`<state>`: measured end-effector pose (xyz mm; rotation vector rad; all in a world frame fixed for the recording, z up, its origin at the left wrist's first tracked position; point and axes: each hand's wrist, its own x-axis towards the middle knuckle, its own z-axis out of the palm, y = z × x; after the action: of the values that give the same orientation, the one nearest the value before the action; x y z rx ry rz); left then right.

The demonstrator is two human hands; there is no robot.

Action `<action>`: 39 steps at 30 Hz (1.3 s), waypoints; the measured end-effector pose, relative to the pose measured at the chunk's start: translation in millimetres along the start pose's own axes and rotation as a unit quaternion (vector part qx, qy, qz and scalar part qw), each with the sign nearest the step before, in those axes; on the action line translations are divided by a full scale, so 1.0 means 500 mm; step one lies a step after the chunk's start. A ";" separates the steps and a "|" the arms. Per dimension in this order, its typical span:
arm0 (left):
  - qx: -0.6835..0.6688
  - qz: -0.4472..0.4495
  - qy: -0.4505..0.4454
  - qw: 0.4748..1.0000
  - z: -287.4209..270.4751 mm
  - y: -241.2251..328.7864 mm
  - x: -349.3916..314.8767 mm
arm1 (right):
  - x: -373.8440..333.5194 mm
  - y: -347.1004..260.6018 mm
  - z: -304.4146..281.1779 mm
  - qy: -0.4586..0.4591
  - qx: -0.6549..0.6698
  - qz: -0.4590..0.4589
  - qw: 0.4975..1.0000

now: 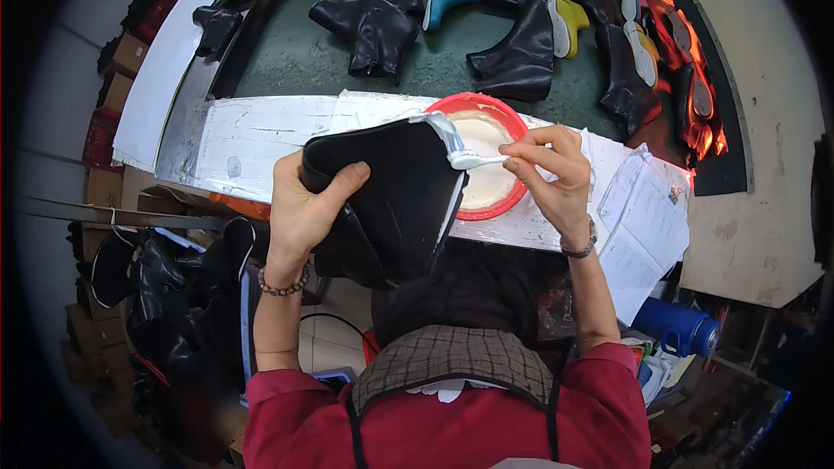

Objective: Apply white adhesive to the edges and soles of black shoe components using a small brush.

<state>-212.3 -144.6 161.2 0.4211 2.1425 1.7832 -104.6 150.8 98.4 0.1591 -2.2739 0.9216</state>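
Observation:
My left hand (300,208) grips a black boot upper (391,195) by its left side, with the thumb lying on the dark surface. Pinched between the fingertips of my right hand (556,169) is a small white brush (479,159). Its head touches the upper's far right edge, where a whitish wet coating (443,132) shows. Just behind the brush stands a red bowl (514,122) holding cream-white paste (482,187). The upper covers part of the bowl's left side.
White boards (269,135) form the near ledge. Beyond lies a green belt (278,52) with several black boot uppers (521,52) and yellow-green lasts; red light glows at its right. Papers (638,226) and a blue jug (673,327) are at right, piled black uppers (182,313) at left.

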 end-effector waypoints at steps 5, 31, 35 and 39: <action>-0.036 0.052 0.101 0.993 -0.004 -0.012 0.010 | -0.018 -0.031 0.039 0.010 0.038 0.019 0.999; 0.392 0.139 0.020 0.909 -0.136 -0.297 0.037 | -0.094 0.049 -0.043 -0.106 -0.139 0.223 0.959; 0.326 0.193 0.119 0.918 -0.129 -0.294 0.028 | -0.103 0.046 -0.039 -0.051 -0.106 0.241 0.963; 0.305 0.226 0.131 0.916 -0.084 -0.241 -0.012 | -0.079 0.008 -0.027 0.016 -0.054 0.231 0.971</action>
<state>-227.1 -205.6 50.0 0.9377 2.9835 1.3753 -68.3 157.4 78.4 -0.4489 -2.3677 1.0145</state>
